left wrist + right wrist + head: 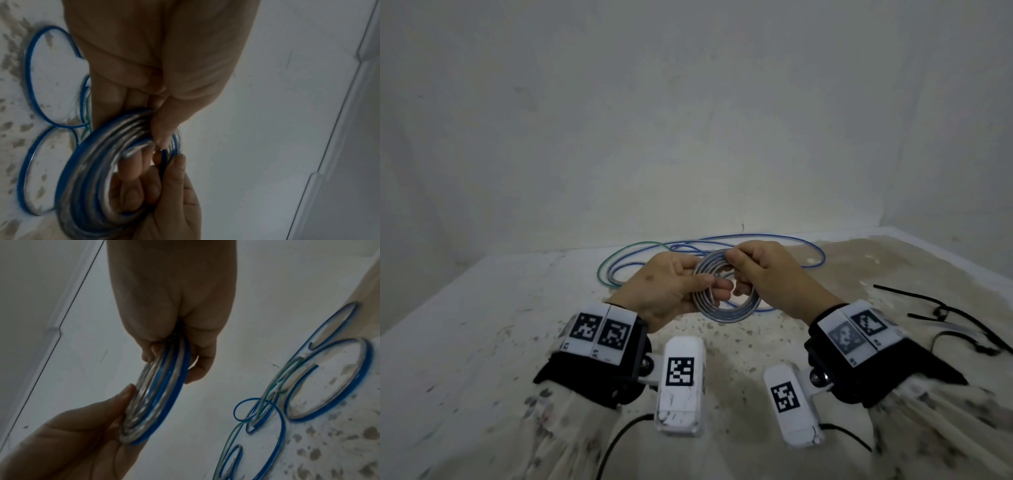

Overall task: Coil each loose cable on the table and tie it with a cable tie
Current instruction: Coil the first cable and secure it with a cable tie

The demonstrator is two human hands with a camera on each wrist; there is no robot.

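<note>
Coiled cable (726, 291) — several turns of clear tubing with a blue stripe — is held above the table (482, 308), between both hands, at the centre of the head view. Left hand (667, 291) grips the coil's left side: thumb lies across the turns on top, fingers curl through the ring from below. Right hand (767, 274) pinches the coil's upper right rim, fingers folded over the turns, thumb on the far side. In the left wrist view the turns (92, 162) lie stacked side by side under the thumb; in the right wrist view the coil (160, 389) is seen edge-on, clamped between both hands.

Loose cables (688, 246) — blue-striped and one green-striped — sprawl in wide loops on the table behind the hands, near the wall (688, 120). Black cable ties (945, 311) lie on the table at the right, well apart from the coil. Table surface is white, speckled and stained brown toward the right.
</note>
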